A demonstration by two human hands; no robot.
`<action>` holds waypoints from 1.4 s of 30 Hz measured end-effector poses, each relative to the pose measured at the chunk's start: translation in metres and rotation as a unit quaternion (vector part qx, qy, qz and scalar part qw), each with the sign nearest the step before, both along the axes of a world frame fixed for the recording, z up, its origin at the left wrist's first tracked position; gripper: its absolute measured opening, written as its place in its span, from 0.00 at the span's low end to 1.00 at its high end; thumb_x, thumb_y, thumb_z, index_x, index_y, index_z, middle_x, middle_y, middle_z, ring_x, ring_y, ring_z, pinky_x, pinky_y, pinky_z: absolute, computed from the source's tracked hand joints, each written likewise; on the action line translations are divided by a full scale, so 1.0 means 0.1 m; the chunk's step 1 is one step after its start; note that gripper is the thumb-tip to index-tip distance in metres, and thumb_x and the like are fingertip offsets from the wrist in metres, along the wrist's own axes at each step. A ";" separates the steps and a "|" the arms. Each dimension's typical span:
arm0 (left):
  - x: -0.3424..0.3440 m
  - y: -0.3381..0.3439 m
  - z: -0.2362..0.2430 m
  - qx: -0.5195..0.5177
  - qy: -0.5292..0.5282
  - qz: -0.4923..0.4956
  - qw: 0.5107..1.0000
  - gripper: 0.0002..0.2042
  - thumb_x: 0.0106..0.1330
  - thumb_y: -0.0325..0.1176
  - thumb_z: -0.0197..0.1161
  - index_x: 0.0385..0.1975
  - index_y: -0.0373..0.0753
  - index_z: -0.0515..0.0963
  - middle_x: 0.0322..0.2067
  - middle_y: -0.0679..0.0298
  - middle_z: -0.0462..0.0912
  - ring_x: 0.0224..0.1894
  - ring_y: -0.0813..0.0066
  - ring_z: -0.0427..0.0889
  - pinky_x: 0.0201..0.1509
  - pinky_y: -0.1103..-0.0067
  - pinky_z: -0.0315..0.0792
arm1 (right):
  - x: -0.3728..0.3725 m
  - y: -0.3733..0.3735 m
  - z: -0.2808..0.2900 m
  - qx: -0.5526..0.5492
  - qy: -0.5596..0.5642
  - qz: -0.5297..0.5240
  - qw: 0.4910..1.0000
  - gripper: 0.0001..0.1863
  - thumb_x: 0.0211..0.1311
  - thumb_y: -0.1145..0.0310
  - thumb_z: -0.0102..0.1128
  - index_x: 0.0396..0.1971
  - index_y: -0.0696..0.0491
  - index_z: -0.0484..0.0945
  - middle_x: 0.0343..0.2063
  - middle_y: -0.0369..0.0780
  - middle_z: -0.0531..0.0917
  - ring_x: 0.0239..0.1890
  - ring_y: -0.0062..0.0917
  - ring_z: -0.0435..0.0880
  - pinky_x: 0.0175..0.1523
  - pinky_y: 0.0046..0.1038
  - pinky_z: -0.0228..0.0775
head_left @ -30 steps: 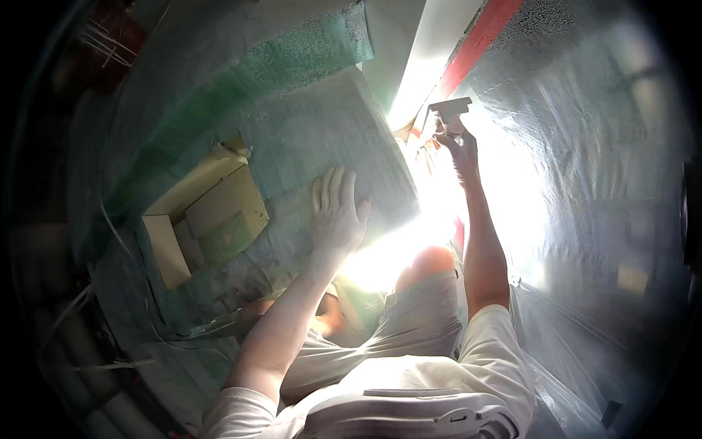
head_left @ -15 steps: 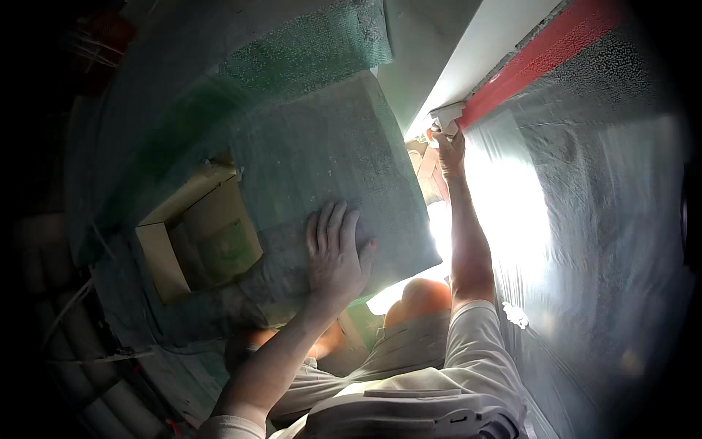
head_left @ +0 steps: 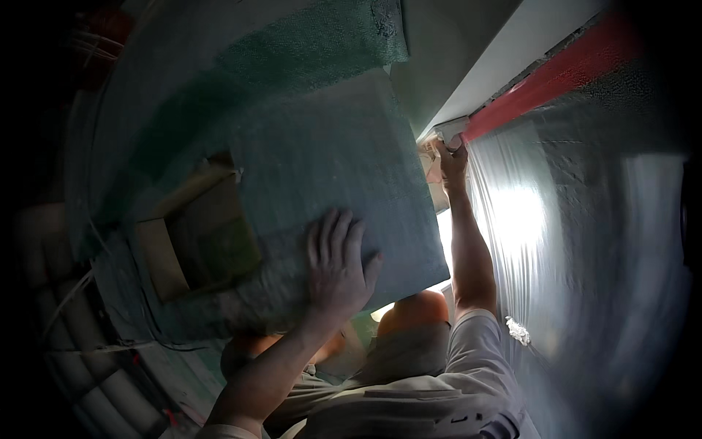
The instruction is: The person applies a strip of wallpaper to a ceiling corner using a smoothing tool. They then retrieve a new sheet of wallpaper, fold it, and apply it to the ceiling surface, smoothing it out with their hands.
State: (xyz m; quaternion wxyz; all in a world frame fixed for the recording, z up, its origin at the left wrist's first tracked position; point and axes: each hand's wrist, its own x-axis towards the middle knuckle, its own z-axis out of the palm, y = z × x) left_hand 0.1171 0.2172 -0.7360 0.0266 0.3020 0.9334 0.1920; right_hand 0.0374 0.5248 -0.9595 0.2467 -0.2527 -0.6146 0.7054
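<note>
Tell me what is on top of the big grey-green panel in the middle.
On the grey-green panel the left hand appears to rest, palm against it, thumb out to the right. The patch behind the palm and fingers is covered, so I cannot say what is there.

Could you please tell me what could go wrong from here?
The right hand is outstretched, so the pale handheld tool might slip from its grip. It could also scrape the red strip, whose end appears right beside it. The plastic sheet appears close to the right forearm and might snag.
</note>
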 end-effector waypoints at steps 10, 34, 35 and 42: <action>-0.01 0.02 -0.05 0.010 0.005 -0.008 1.000 0.34 0.64 0.37 0.72 0.67 0.34 0.65 0.69 0.44 0.65 0.75 0.42 0.60 0.78 0.42 0.53 | 0.02 0.15 -0.68 0.024 -0.127 0.034 0.991 0.19 0.66 0.69 0.70 0.55 0.57 0.80 0.45 0.37 0.84 0.48 0.22 0.82 0.55 0.29 0.74; 0.03 0.01 -0.32 -0.006 -0.003 -0.014 1.000 0.34 0.66 0.37 0.71 0.68 0.34 0.64 0.71 0.45 0.63 0.76 0.43 0.60 0.78 0.42 0.52 | 0.02 -0.29 0.95 0.128 0.032 -0.031 0.991 0.11 0.68 0.68 0.72 0.37 0.57 0.77 0.29 0.33 0.79 0.33 0.16 0.77 0.41 0.25 0.71; 0.02 0.02 -0.30 -0.006 -0.001 -0.013 1.000 0.34 0.66 0.37 0.71 0.69 0.34 0.63 0.71 0.46 0.63 0.76 0.44 0.60 0.79 0.42 0.52 | -0.01 -0.33 1.33 0.075 0.025 -0.050 0.996 0.12 0.68 0.67 0.72 0.38 0.57 0.77 0.30 0.33 0.80 0.33 0.17 0.77 0.41 0.25 0.71; 0.09 0.07 -0.19 -0.017 0.020 -0.025 0.999 0.34 0.67 0.39 0.70 0.69 0.34 0.63 0.70 0.45 0.63 0.76 0.43 0.60 0.78 0.42 0.52 | 0.09 -0.34 0.23 0.146 -0.007 -0.027 0.989 0.11 0.70 0.67 0.69 0.42 0.58 0.79 0.36 0.42 0.86 0.39 0.24 0.83 0.47 0.31 0.75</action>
